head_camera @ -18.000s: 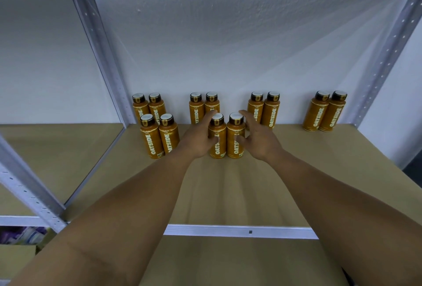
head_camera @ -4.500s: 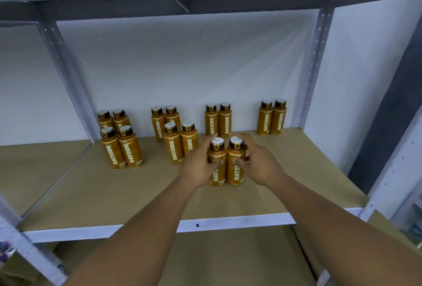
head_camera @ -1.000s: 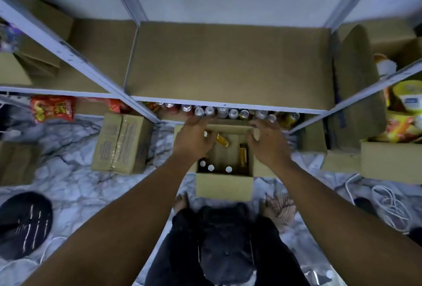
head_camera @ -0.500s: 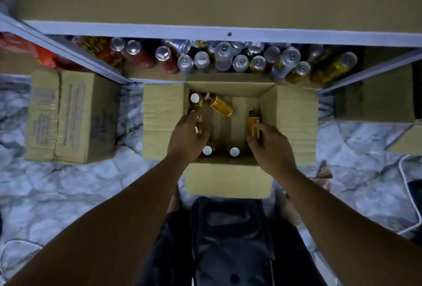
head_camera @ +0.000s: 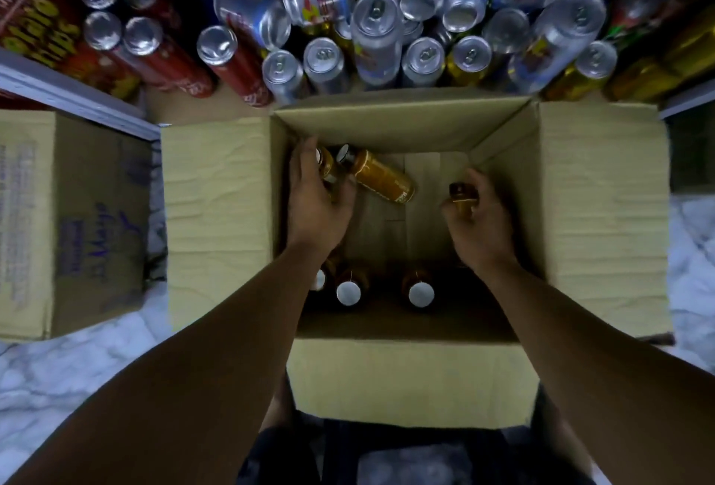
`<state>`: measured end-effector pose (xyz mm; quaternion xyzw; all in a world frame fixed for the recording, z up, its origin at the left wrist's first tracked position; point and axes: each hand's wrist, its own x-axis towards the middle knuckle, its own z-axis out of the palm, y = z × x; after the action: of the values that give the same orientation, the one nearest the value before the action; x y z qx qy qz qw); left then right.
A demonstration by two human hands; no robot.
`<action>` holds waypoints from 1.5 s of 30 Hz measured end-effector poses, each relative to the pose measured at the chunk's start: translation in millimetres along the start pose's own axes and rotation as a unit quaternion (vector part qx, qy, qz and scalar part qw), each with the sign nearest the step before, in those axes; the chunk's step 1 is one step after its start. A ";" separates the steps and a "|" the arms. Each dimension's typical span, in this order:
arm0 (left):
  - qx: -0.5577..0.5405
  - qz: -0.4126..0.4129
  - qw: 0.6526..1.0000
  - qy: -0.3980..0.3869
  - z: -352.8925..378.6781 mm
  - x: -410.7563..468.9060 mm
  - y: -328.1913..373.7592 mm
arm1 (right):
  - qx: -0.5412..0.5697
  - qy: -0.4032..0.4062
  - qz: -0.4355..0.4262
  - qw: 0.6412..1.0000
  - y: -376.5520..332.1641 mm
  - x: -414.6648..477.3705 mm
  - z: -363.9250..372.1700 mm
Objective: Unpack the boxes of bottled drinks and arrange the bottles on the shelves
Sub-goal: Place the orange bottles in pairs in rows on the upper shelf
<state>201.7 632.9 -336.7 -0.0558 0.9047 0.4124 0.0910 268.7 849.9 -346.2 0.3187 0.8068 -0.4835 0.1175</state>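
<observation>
An open cardboard box (head_camera: 216,213) stands on the floor below me, flaps spread. Both hands are inside it. My left hand (head_camera: 315,198) grips an orange bottle (head_camera: 328,167) at the box's far left. Beside it another orange bottle (head_camera: 381,177) lies on its side, untouched. My right hand (head_camera: 478,221) grips a second orange bottle (head_camera: 462,196) by its body, dark cap up. Three white-capped bottles (head_camera: 348,292) stand upright along the near wall, partly under my left forearm.
Beyond the box, the lowest shelf is packed with drink cans (head_camera: 377,31), silver, red and gold. A closed cardboard carton (head_camera: 73,221) sits to the left on the marbled floor (head_camera: 58,376). A grey shelf rail (head_camera: 73,99) crosses the upper left.
The view has dropped closer to the box. My left hand moved to the far-left bottle and gripped it; my right hand has lifted its bottle a little, away from the box wall.
</observation>
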 end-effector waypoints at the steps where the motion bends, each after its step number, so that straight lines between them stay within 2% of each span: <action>1: -0.005 0.005 1.000 0.012 4.1 2.3 -3.4 | 0.014 0.011 0.000 1.000 3.4 5.7 5.0; 7: 0.034 0.051 0.994 0.086 18.5 9.5 -15.3 | 0.073 0.048 0.011 0.996 27.2 26.6 33.4; 13: 0.046 0.063 0.988 0.130 22.3 17.0 -21.1 | 0.118 0.069 0.069 0.988 44.7 43.7 47.7; 17: 0.046 0.044 0.989 0.135 23.7 20.9 -23.8 | 0.112 0.075 0.092 0.987 55.0 54.3 57.3; 22: 0.080 0.059 0.986 0.132 25.7 22.9 -30.7 | 0.060 0.045 0.075 0.994 57.5 60.7 66.9; 28: 0.063 0.070 0.991 0.093 24.5 22.0 -30.1 | 0.082 0.044 -0.022 0.995 16.8 45.9 49.2; 31: 0.050 0.055 0.994 0.082 23.7 20.8 -27.5 | 0.122 0.080 -0.112 0.983 -6.6 46.6 45.7; 34: 0.030 0.027 0.995 0.091 22.7 21.5 -22.3 | 0.101 0.123 -0.190 0.969 -11.4 47.3 49.0; 42: 0.064 0.008 0.996 0.062 25.6 20.8 -11.2 | 0.063 0.126 -0.171 0.975 13.0 44.2 51.8; 45: 0.068 0.023 0.995 0.062 24.2 19.1 -8.2 | 0.047 0.133 -0.193 0.971 16.3 46.1 51.9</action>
<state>187.3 645.4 -362.2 -0.0539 0.9357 0.3476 0.0286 237.3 829.3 -406.9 0.2238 0.8377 -0.4877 -0.1017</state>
